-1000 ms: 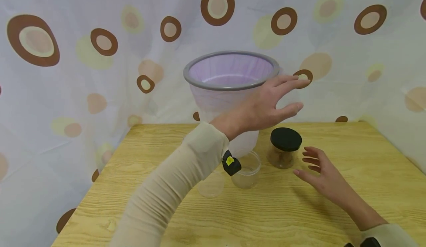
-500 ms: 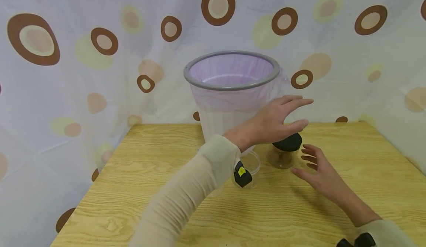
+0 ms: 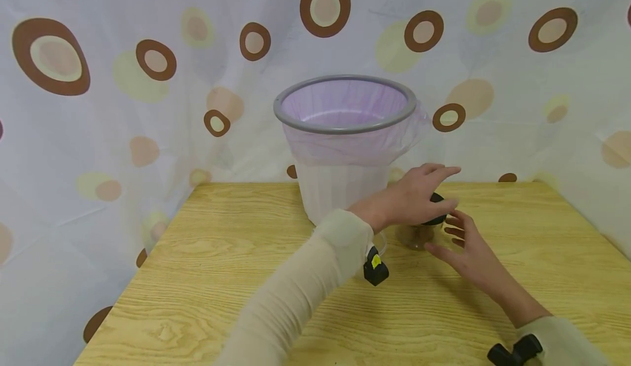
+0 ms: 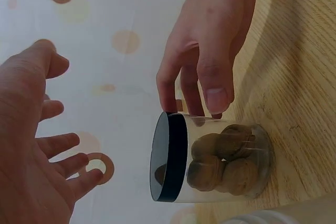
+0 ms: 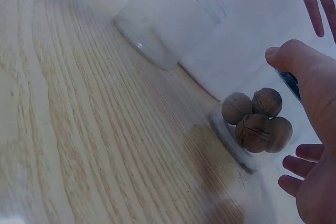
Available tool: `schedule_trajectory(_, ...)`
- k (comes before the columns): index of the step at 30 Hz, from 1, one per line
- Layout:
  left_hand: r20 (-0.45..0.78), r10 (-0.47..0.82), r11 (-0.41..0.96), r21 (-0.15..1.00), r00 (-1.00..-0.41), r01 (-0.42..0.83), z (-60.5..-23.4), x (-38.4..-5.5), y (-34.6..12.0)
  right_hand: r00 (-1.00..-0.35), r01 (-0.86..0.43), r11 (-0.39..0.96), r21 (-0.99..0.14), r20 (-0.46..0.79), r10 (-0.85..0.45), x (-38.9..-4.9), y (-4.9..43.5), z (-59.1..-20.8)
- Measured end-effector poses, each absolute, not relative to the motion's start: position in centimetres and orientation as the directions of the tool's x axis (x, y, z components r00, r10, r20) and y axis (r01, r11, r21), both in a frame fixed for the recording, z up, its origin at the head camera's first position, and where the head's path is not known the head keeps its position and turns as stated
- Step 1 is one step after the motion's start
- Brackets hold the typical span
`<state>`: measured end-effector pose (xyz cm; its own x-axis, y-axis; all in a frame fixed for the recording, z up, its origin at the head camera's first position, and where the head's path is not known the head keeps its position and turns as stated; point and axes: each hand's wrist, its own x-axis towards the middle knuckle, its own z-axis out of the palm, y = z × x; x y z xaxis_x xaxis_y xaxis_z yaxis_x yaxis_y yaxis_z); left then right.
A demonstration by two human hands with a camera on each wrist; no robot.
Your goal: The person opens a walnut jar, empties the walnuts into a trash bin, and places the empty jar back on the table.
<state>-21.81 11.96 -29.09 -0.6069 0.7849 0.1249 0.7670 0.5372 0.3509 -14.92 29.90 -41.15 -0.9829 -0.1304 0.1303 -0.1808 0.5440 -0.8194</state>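
A clear jar (image 3: 415,236) with a black lid (image 4: 174,163) stands on the table, holding several walnuts (image 5: 257,129). My left hand (image 3: 413,197) is over the jar, its fingers extended and the thumb apart, covering part of the lid in the head view. At the jar's right side is my right hand (image 3: 472,251), its fingers loosely bent and thumb spread, fingertips close to the wall in the left wrist view. Neither hand grips anything. An uncovered clear container (image 5: 168,19) stands left of the jar, mostly hidden behind my left forearm in the head view.
A white bin (image 3: 330,190) with a grey rim and a pinkish-purple bag liner (image 3: 345,146) stands at the back of the wood-grain table (image 3: 207,267). Behind it hangs a patterned cloth (image 3: 197,70).
My left hand has come down from in front of the bin's rim to the jar's lid. The right hand has shifted slightly left, closer to the jar.
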Motion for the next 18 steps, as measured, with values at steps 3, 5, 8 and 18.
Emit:
schedule_trajectory(3,0.082,0.77,0.577,0.332,-0.632,0.746,-29.7,-21.9,12.5,-0.984,-0.172,0.529,-0.831,0.124,-0.124,-15.4,29.8,-41.5)
schedule_trajectory(5,0.045,0.754,0.611,0.319,-0.655,0.725,-30.0,-21.9,13.0,-0.985,-0.167,0.523,-0.836,0.123,-0.118,-15.6,29.7,-41.7)
schedule_trajectory(8,-0.015,0.724,0.663,0.288,-0.69,0.69,-30.5,-22.0,13.7,-0.987,-0.157,0.504,-0.849,0.115,-0.114,-16.1,29.5,-41.8)
schedule_trajectory(18,-0.086,0.673,0.739,0.117,-0.735,0.663,-32.2,-21.9,15.0,-0.979,-0.205,0.479,-0.853,0.174,-0.108,-18.0,28.9,-42.7)
